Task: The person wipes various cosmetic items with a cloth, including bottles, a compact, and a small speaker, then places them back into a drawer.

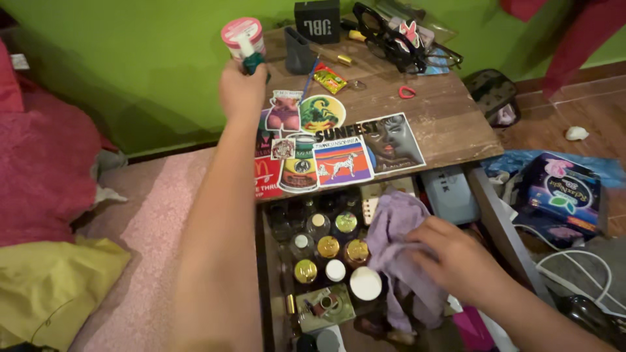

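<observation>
Head view, inspected near to far. Right hand (456, 257), at four o'clock, is closed over a lilac cloth (398, 241) lying in the open drawer (264, 261). Just beside the cloth, at six o'clock, stand capped jars and bottles (329, 254), tightly packed; a dragged cloth could likely tip or snag them. Left hand (241, 88), at eleven o'clock, grips a teal bottle (253, 62) at the near-left edge of the sticker-covered tabletop (430, 117), touching a pink-lidded tub (241, 36). Risk: either could be knocked off that edge. Farther back, a dark cup (298, 52), black speaker (317, 21) and glasses (391, 39) crowd twelve o'clock.
</observation>
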